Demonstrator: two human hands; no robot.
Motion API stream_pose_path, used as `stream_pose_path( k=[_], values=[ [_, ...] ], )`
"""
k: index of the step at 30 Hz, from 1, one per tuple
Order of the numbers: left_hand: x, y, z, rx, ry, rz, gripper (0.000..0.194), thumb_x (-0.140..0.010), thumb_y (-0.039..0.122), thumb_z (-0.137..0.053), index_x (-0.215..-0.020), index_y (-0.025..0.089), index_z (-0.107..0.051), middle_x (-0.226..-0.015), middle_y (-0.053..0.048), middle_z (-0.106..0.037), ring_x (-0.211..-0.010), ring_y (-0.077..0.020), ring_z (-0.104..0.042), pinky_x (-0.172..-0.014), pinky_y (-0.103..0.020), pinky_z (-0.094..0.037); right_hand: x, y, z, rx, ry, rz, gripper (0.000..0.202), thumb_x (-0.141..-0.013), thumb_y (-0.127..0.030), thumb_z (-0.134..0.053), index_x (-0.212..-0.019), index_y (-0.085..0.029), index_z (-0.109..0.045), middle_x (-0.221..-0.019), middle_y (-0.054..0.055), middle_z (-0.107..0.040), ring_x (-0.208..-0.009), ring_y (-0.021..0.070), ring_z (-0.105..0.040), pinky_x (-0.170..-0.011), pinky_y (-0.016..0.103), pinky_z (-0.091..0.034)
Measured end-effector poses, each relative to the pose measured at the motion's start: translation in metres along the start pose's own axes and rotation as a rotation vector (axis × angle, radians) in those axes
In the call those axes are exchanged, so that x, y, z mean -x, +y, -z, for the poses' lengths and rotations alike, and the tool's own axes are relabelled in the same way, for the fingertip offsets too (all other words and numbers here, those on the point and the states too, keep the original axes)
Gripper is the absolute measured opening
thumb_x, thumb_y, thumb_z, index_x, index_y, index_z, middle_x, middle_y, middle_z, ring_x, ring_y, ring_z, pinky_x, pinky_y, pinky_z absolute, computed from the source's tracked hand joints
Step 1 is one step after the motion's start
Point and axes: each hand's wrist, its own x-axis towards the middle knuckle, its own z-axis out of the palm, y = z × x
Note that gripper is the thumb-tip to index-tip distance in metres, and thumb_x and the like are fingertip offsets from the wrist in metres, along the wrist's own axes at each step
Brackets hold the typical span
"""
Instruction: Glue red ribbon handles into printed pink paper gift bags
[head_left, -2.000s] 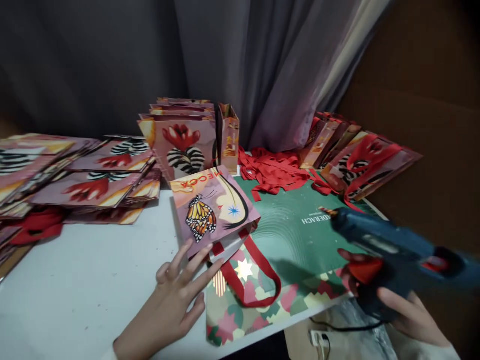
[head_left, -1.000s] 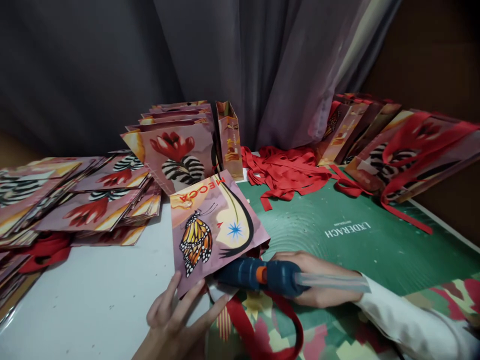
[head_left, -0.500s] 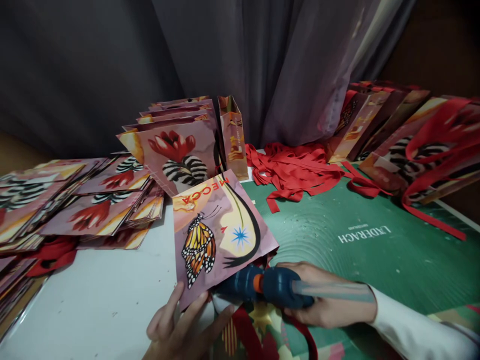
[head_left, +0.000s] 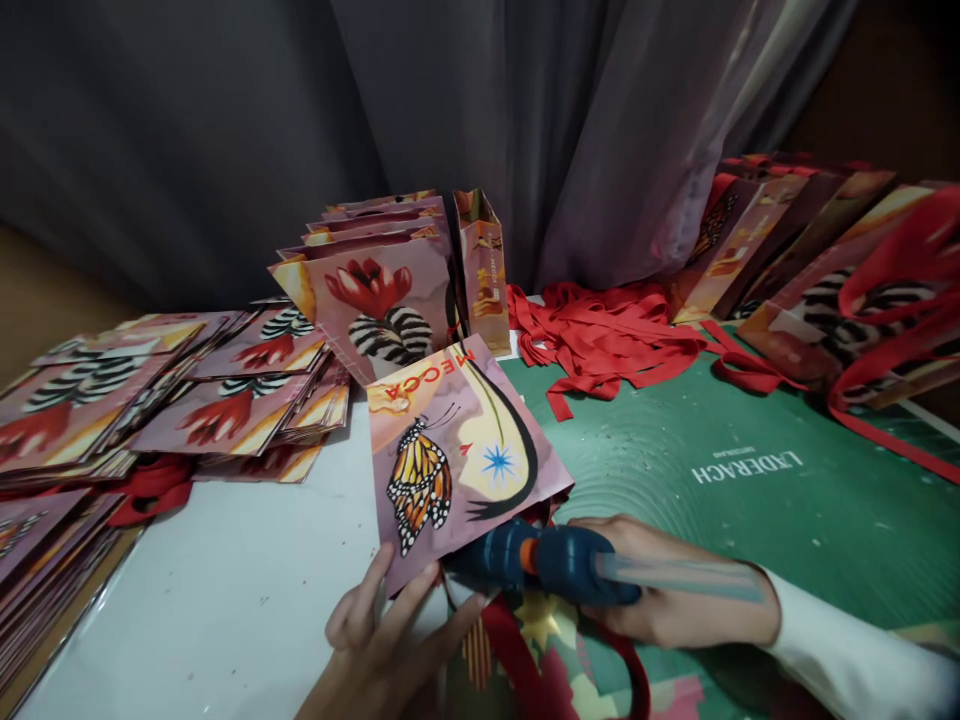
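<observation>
Gripping a blue glue gun (head_left: 574, 562) in the right hand (head_left: 675, 605), wrapping around its handle but hiding most of the fingers behind it, and trailing a clear glue stick (head_left: 682, 577) out of its back end toward the wrist. Holding the gun's front at the near edge of a purple paper bag (head_left: 472, 490), losing sight of the nozzle there and being unable to tell whether it is touching the paper. Spreading the fingers of the left hand (head_left: 397, 645) and resting fingertips on the bag's near left corner. Having the bag lying butterfly side up just beyond both hands, across the border between a white tabletop (head_left: 255, 580) and a green sheet (head_left: 637, 450). Letting a red ribbon handle (head_left: 514, 645) loop toward the body below the gun. Facing a row of upright bags (head_left: 382, 300) and a narrow bag (head_left: 481, 275) standing just behind, a heap of red ribbon (head_left: 611, 335) to their right, ribboned bags (head_left: 832, 320) farther right, and stacks of flat bags (head_left: 240, 415) on the left, before a grey curtain (head_left: 420, 100).
</observation>
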Motion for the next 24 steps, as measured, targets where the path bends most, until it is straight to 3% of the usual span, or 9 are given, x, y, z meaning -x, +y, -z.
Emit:
stream_pose_path(
  k=[7, 13, 18, 24],
  values=[
    [-0.011, -0.003, 0.020, -0.008, 0.009, -0.092, 0.084, -0.067, 0.012, -0.059, -0.143, 0.041, -0.040, -0.137, -0.008, -0.047, -0.142, -0.0439, -0.011, -0.090, -0.047, -0.044, 0.006, -0.004, 0.000, 0.066, -0.002, 0.012, 0.023, -0.067, -0.005, -0.056, -0.085, -0.020, -0.056, -0.080, -0.001, -0.059, -0.069, 0.0129, -0.052, -0.062, 0.022, -0.041],
    [-0.018, 0.000, 0.022, 0.012, 0.025, -0.096, 0.082, -0.063, 0.013, -0.058, -0.140, 0.037, -0.045, -0.137, -0.010, -0.047, -0.139, -0.0466, -0.015, -0.088, -0.048, -0.040, 0.008, -0.006, 0.003, 0.149, 0.012, -0.029, 0.020, -0.071, -0.007, -0.056, -0.088, -0.019, -0.059, -0.085, 0.001, -0.064, -0.072, 0.0149, -0.056, -0.067, 0.025, -0.046],
    [-0.016, 0.000, 0.023, 0.050, 0.017, -0.095, 0.081, -0.067, 0.011, -0.054, -0.142, 0.036, -0.042, -0.141, -0.009, -0.044, -0.141, -0.0451, -0.013, -0.088, -0.047, -0.040, 0.014, -0.011, 0.005, 0.187, 0.050, 0.032, 0.022, -0.078, -0.014, -0.055, -0.097, -0.020, -0.063, -0.094, 0.003, -0.068, -0.082, 0.0169, -0.062, -0.073, 0.024, -0.049],
    [-0.016, 0.001, 0.024, 0.053, 0.013, -0.074, 0.081, -0.070, 0.011, -0.052, -0.146, 0.036, -0.036, -0.148, -0.008, -0.037, -0.141, -0.0448, -0.013, -0.087, -0.045, -0.039, 0.020, -0.021, 0.007, 0.257, 0.102, -0.031, 0.012, -0.078, -0.019, -0.053, -0.085, -0.022, -0.063, -0.080, 0.003, -0.068, -0.068, 0.0157, -0.062, -0.062, 0.023, -0.048]
  ],
)
